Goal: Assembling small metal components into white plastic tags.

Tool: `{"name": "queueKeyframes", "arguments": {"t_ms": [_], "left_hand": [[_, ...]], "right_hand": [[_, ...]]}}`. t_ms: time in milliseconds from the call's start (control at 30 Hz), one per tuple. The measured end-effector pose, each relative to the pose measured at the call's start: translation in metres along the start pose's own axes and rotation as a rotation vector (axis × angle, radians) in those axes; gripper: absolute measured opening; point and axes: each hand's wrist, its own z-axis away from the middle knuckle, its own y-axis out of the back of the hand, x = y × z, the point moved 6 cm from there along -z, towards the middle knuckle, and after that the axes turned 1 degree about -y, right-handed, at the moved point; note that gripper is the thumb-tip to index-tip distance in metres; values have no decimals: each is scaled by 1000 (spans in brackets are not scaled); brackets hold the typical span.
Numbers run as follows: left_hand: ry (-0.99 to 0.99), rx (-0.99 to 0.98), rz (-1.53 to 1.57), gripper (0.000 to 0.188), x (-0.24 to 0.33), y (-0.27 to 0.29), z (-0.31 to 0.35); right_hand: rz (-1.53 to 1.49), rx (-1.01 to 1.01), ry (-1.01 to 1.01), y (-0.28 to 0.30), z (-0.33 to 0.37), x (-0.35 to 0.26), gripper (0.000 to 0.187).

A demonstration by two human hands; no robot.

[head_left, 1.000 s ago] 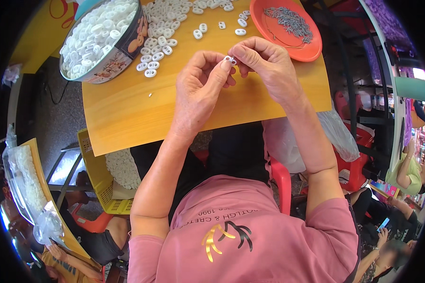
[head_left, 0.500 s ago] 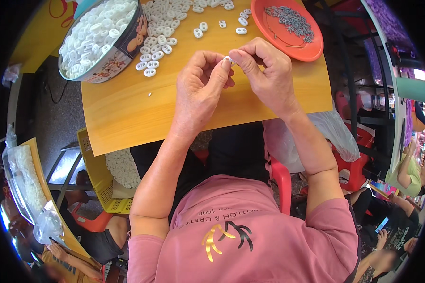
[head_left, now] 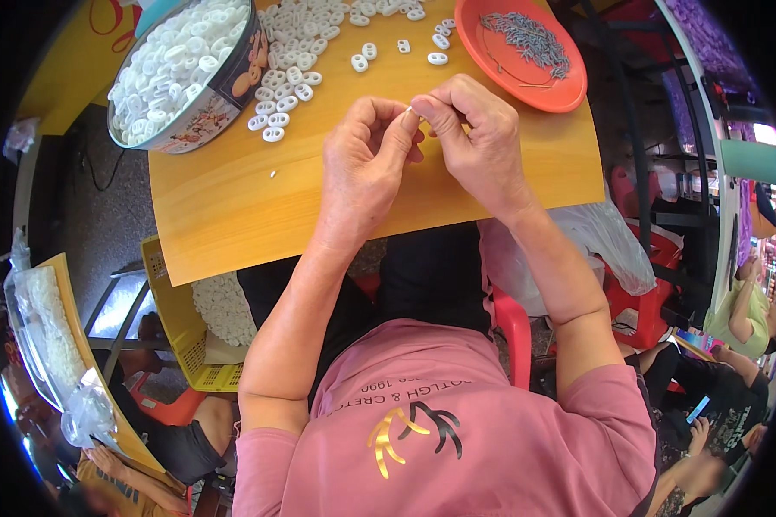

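Over the table's near half, my two hands meet fingertip to fingertip. My left hand [head_left: 366, 159] is closed, thumb and fingers pinching a small white plastic piece [head_left: 411, 113]. Only a sliver of that piece shows between the fingertips. My right hand [head_left: 478, 138] is closed too, its thumb and forefinger pressed against the same spot; whatever it pinches is hidden. Beyond my hands lie loose white oval two-holed plastic pieces [head_left: 285, 103], several set apart from the pile. A red plate [head_left: 550, 96] at the far right bears a heap of thin grey metal pieces [head_left: 526, 41].
A round tin [head_left: 200, 121] heaped with white pieces stands at the table's [head_left: 233, 215] far left. A tiny white bit [head_left: 273, 174] lies left of my hands. Below are a yellow crate [head_left: 171, 323] and a red chair [head_left: 513, 336]. Other people sit at both sides.
My right hand has shifted slightly left, closer to my left fingertips. The white piece, which showed its ring-shaped end before, is now mostly covered.
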Motion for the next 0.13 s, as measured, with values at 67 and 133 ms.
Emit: {"name": "queueKeyframes", "arguments": {"t_ms": [67, 133], "left_hand": [[-15, 11, -57, 15, 1, 0, 0], [-14, 4, -60, 15, 1, -1, 0]], "right_hand": [[-19, 4, -20, 1, -1, 1, 15], [-39, 8, -41, 2, -1, 1, 14]]}}
